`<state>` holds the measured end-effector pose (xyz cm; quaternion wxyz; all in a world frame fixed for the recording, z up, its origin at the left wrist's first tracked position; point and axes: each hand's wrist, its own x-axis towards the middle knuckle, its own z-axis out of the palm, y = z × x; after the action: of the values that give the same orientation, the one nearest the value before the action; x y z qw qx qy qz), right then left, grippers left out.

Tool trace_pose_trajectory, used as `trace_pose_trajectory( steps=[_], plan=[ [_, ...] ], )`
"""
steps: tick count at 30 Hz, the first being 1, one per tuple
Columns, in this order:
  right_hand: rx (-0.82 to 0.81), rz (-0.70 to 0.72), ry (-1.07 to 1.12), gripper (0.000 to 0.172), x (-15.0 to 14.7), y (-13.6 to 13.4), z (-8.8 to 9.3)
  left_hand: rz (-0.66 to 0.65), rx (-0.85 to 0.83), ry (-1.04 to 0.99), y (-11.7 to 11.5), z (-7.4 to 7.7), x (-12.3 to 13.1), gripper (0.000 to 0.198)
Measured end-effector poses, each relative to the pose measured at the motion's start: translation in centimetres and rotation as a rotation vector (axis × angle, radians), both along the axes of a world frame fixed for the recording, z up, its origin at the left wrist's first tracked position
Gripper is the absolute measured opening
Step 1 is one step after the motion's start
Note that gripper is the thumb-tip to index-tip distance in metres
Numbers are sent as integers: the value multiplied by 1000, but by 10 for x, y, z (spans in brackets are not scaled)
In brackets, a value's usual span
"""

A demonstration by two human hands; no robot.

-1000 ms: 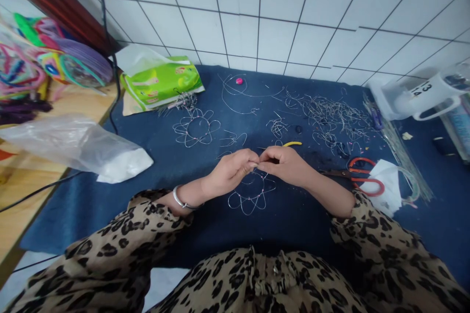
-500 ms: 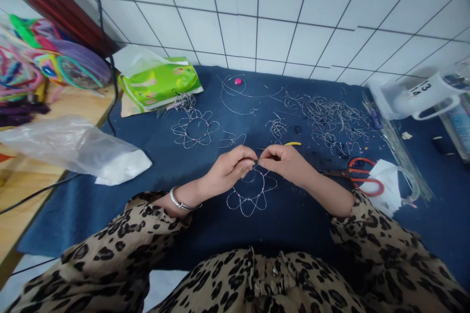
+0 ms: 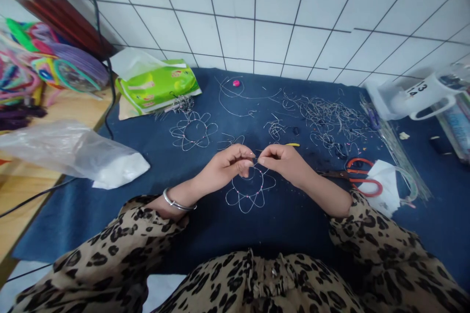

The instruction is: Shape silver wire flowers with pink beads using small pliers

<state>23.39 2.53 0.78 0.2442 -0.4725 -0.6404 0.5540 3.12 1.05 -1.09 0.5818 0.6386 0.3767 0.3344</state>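
A flower-shaped wire ring (image 3: 247,196) with looped petals and small pink beads hangs below my fingertips, above the dark blue cloth. My right hand (image 3: 282,160) pinches its upper edge between thumb and forefinger. Just to the left, my left hand (image 3: 232,162) is closed at the same edge, thumb and fingertips together on the wire. The exact grip of the left fingertips is too small to make out. A second finished-looking wire flower (image 3: 184,141) lies flat beyond my left hand, with a partly looped wire piece (image 3: 235,140) beside it.
Cut wire scraps (image 3: 330,117) are heaped at the back right. Orange-handled scissors (image 3: 367,187) lie by white paper (image 3: 384,190), near a bundle of straight wires (image 3: 407,166) and a white pitcher (image 3: 433,93). A green tissue pack (image 3: 157,85) and a plastic bag (image 3: 81,149) are at left.
My left hand's fingertips have parted slightly from my right hand's. The wire flower stays between them, almost unmoved. The whole view has shifted a little.
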Motion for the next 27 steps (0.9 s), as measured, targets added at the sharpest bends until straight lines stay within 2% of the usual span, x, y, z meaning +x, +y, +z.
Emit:
trace_pose_trajectory(
  steps=[12,21,24,27],
  plan=[
    [26,-20,-9,14,1,-1,1,-41,-13,76,1,2,-2,16],
    [28,-28,-16,15,0,-1,3,-94,-44,-5,3,-5,-3,14],
    [27,-22,-18,15,0,0,2,-81,5,25,2,-6,-2,12],
    [13,-15,-15,15,0,0,0,-53,176,128,1,-5,0,9]
  ],
)
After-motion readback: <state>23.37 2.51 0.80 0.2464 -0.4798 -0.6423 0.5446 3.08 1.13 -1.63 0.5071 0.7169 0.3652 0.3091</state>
